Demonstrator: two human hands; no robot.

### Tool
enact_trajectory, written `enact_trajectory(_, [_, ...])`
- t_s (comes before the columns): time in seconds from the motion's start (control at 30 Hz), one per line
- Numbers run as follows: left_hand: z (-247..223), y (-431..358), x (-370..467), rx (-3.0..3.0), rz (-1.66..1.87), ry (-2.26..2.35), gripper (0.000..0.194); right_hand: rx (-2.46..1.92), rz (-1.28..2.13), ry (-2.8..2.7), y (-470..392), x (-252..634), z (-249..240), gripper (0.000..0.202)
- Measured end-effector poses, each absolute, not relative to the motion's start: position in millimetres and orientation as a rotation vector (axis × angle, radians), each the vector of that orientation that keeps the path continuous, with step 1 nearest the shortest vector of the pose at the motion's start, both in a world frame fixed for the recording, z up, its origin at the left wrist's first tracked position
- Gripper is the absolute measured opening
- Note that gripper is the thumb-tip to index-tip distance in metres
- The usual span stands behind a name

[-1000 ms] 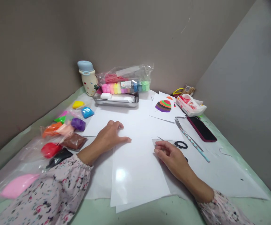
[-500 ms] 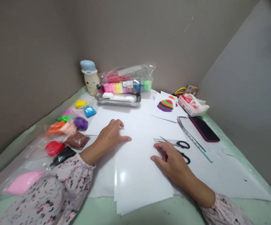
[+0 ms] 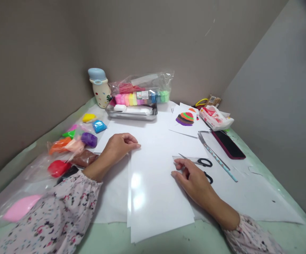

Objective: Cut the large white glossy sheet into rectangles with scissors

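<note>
So the white sheet [image 3: 160, 204] lies flat in the middle of the pale green surface [image 3: 110, 236], its near end closest to the wearer. Long axis runs away from the wearer, toward the metal tray [image 3: 131, 115], with the near edge slanting a bit, its right corner farther off than the left. Another sheet [image 3: 129, 208] peeks out along its left side — how many are stacked, no clue. The far end is honestly hard to make out, white on white, and glare washes out part of the middle.

Both floral sleeves get cut off at the bottom of the view, and the left one partly covers a black packet [image 3: 67, 174]. The right hand [image 3: 195, 181] is by the sheet's right edge, fingers loosely curled with thumb and index apart, nothing gripped that I can see. It hides part of the scissors [image 3: 205, 162]; one blade tip and the black handles show. The left hand [image 3: 118, 146] is over the left side, thumb and index tips close together — can't tell if paper's pinched between them. Fork [image 3: 207, 144] and phone [image 3: 228, 144] sit off right, and a bottle [image 3: 100, 90] stands left of the tray.
</note>
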State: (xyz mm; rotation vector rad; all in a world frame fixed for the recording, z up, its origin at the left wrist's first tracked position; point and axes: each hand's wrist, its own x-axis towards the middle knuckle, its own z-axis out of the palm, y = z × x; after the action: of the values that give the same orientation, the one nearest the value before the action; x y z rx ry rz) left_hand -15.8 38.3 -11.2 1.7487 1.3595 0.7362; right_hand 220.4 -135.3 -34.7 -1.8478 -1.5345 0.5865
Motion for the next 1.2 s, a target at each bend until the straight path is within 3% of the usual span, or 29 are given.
enact_trajectory(0.5, [13,26,-13,1.619,0.973,1.313,0.024,-1.822,0.639,-1.447,-135,221,-35,0.029])
enact_trajectory(0.97, [9,29,-12,1.465,1.070,1.068,0.025,-1.639,1.020,-1.039,-130,225,-28,0.034])
enact_trajectory(1.2, [4,27,-12,1.485,0.764,1.077,0.054,-1.627,1.048,-0.941,-129,225,-23,0.031])
